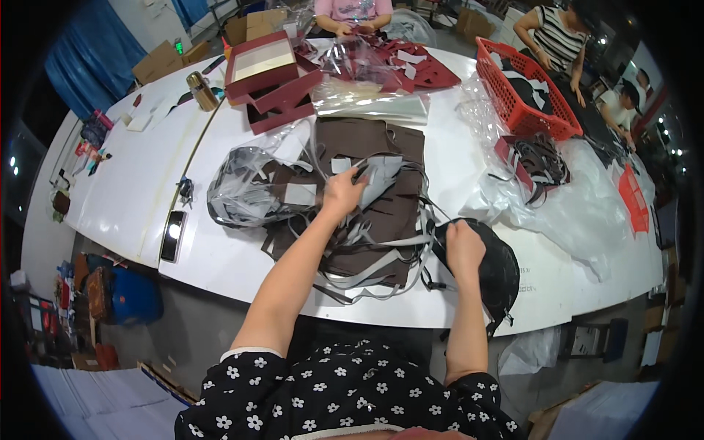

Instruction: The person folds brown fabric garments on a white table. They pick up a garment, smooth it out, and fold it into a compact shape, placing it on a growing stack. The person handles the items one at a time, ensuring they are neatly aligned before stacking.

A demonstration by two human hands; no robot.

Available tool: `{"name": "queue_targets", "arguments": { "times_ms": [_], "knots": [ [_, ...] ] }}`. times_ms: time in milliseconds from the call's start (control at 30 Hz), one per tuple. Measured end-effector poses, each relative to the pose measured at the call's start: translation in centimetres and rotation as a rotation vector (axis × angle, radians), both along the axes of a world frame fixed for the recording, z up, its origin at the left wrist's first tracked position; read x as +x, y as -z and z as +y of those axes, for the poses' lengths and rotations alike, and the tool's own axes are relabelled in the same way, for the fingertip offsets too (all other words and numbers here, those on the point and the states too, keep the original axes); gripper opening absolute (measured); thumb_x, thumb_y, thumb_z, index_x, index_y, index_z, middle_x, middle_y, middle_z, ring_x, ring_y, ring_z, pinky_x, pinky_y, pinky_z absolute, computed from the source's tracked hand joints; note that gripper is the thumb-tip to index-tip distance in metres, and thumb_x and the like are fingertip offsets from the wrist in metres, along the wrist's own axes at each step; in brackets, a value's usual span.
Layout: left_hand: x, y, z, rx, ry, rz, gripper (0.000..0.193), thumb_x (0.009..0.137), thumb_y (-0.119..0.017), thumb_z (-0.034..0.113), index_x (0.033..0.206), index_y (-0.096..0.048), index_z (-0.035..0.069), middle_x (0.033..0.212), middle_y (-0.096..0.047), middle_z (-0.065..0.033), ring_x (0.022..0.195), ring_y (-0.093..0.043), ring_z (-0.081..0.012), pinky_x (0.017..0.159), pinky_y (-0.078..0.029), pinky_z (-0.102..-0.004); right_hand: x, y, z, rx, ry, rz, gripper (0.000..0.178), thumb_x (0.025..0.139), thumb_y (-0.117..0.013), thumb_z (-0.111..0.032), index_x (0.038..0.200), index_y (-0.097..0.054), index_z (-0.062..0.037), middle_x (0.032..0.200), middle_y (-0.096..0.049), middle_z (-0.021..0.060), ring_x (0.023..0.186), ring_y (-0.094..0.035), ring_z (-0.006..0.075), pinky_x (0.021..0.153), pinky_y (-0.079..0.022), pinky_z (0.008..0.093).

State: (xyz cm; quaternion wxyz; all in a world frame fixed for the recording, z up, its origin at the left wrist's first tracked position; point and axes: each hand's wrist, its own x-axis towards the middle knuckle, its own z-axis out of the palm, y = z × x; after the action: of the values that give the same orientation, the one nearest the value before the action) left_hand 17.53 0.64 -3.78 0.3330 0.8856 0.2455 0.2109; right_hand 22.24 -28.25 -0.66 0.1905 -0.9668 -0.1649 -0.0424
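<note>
A stack of flat dark brown pieces (370, 136), with loose grey straps (367, 277) tangled over it, lies in front of me. My left hand (345, 193) is closed above the middle of the stack, fingers curled at a dark strap beside a grey piece (381, 173). Closed as well, my right hand (466, 248) grips a thin dark strap running from the stack's right edge. Under that hand sits a rounded black bag (502, 268). A clear plastic bag (238, 187) with grey and brown pieces inside lies left of the stack.
Dark red boxes (264, 66) and clear plastic sleeves (374, 108) are beyond the stack. A metal flask (202, 91) and a phone (173, 236) stand and lie left. A red basket (528, 88) and white plastic sheeting (557, 198) occupy the right. Other people work at the far side.
</note>
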Motion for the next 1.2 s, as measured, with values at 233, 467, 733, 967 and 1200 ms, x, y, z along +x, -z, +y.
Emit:
{"name": "queue_targets", "arguments": {
  "times_ms": [233,467,733,967,1200],
  "knots": [
    [-1.3,-0.4,-2.2,-0.030,0.072,-0.188,0.040,0.089,-0.064,0.032,0.118,-0.062,0.005,0.095,-0.068,-0.0241,0.091,-0.065,-0.0413,0.078,-0.050,-0.0449,0.8,1.4,8.3,1.181,-0.098,0.860,0.060,0.092,-0.059,-0.048,0.126,-0.051,0.0007,0.124,-0.058,0.0147,0.120,-0.053,0.0298,0.095,-0.045,0.0437],
    [-3.9,-2.1,-5.7,0.293,0.555,0.296,0.071,0.078,-0.069,0.021,0.138,-0.036,0.005,0.145,-0.035,-0.0302,0.140,-0.029,-0.0405,0.114,-0.028,-0.0455,2.9,2.6,10.8,1.422,-0.043,1.523,0.061,0.090,-0.055,-0.053,0.121,-0.058,-0.0001,0.117,-0.062,0.0147,0.109,-0.060,0.0291,0.094,-0.048,0.0452],
    [2.5,1.9,2.1,0.313,0.535,0.057,0.035,0.093,-0.056,0.023,0.128,-0.059,0.022,0.151,-0.037,-0.0150,0.141,-0.031,-0.0357,0.114,-0.024,-0.0447,1.7,3.9,13.3,1.180,0.009,1.168,0.039,0.078,-0.077,-0.006,0.105,-0.059,0.0136,0.101,-0.067,0.0204,0.085,-0.069,0.0277,0.072,-0.058,0.0373],
    [3.8,2.6,2.7,0.506,0.464,0.164,0.039,0.097,-0.043,0.051,0.133,-0.054,0.042,0.152,-0.035,-0.0076,0.144,-0.025,-0.0300,0.114,-0.023,-0.0504,0.5,6.8,13.4,0.731,-0.352,0.313,0.049,0.078,-0.074,-0.018,0.111,-0.056,0.0131,0.095,-0.067,0.0277,0.086,-0.068,0.0386,0.077,-0.053,0.0410],
    [3.5,2.5,2.0,0.425,0.348,0.214,0.039,0.098,-0.041,0.052,0.133,-0.054,0.043,0.154,-0.032,-0.0086,0.145,-0.021,-0.0303,0.115,-0.018,-0.0510,-3.0,5.4,13.2,0.937,-0.221,0.471,0.048,0.082,-0.073,-0.021,0.113,-0.057,0.0122,0.092,-0.067,0.0250,0.085,-0.065,0.0370,0.074,-0.051,0.0397]
  ]
}}
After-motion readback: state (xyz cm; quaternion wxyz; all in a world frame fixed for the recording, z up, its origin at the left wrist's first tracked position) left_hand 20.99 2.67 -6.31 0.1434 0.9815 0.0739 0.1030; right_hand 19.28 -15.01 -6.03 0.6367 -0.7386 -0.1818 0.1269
